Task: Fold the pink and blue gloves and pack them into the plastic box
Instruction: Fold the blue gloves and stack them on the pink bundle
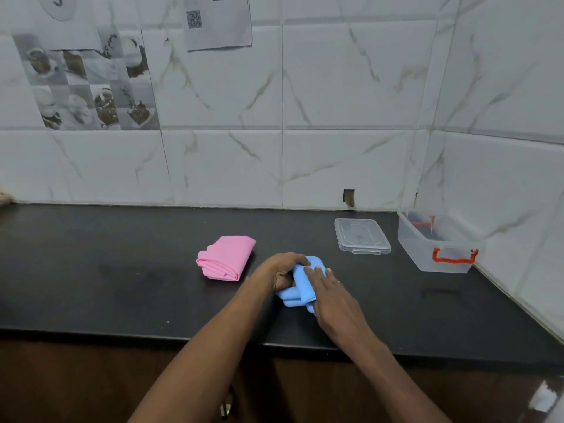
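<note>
The blue glove lies bunched and partly folded on the black counter, near the front middle. My left hand grips its left side with curled fingers. My right hand lies flat on its right side, pressing it down. The pink glove sits folded flat on the counter, just left of my hands. The clear plastic box with red handles stands open at the far right, against the wall. Its clear lid lies flat on the counter to the box's left.
The black counter meets tiled walls at the back and on the right. Its front edge runs just below my forearms. A paper sheet hangs on the back wall.
</note>
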